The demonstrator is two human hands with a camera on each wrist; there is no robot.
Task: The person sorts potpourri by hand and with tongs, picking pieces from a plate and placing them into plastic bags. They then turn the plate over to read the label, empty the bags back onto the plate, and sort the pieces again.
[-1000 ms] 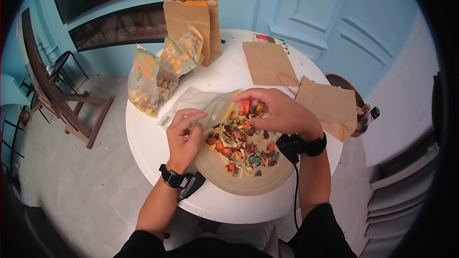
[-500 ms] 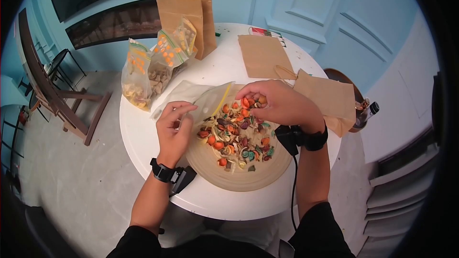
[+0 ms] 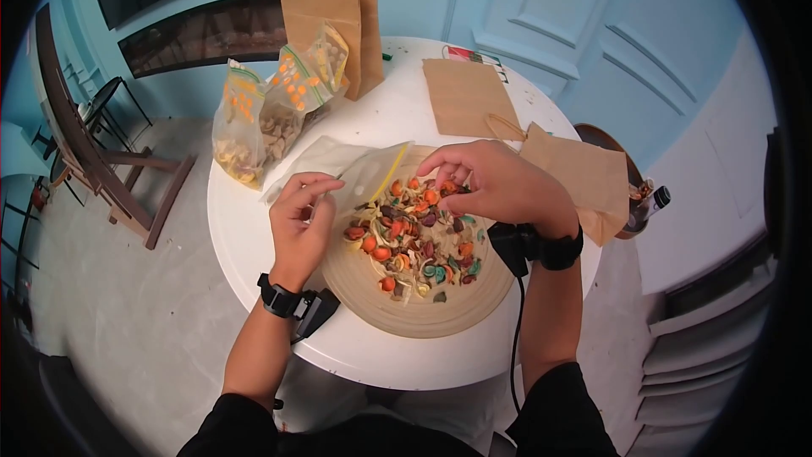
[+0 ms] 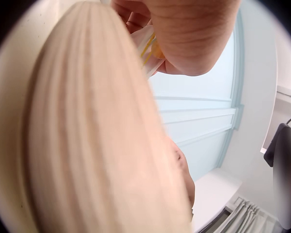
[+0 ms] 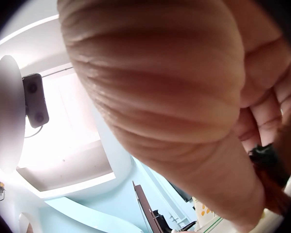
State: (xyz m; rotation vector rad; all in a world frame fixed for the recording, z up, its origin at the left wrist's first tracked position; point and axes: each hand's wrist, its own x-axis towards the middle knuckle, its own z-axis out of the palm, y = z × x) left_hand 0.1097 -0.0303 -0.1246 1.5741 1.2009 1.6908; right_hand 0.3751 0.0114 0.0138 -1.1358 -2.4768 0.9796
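Observation:
My left hand [image 3: 304,224] pinches the rim of a clear zip bag [image 3: 372,176] with a yellow seal. The bag lies tilted over the left edge of a round wooden plate [image 3: 457,317]. A heap of dried potpourri [image 3: 410,245], in orange, brown and green pieces, covers the plate's middle. Over the heap's upper right, beside the bag's mouth, my right hand [image 3: 507,190] curls its fingers and thumb around a few potpourri pieces [image 5: 269,165]. In the left wrist view the bag [image 4: 148,53] shows between fingers and thumb; the plate's ribbed side [image 4: 92,126] fills the foreground.
Filled zip bags [image 3: 241,131] stand at the table's left, before a tall paper bag [image 3: 364,42]. A flat brown paper sheet [image 3: 469,97] and a lying paper bag [image 3: 575,173] are at the right. Beyond the white table [image 3: 245,237], a bottle [image 3: 651,203] leans in a round container.
The left hand has moved slightly left and down, still pinching the bag. In the right hand, fewer orange pieces show between the fingers. The camera view has shifted a little.

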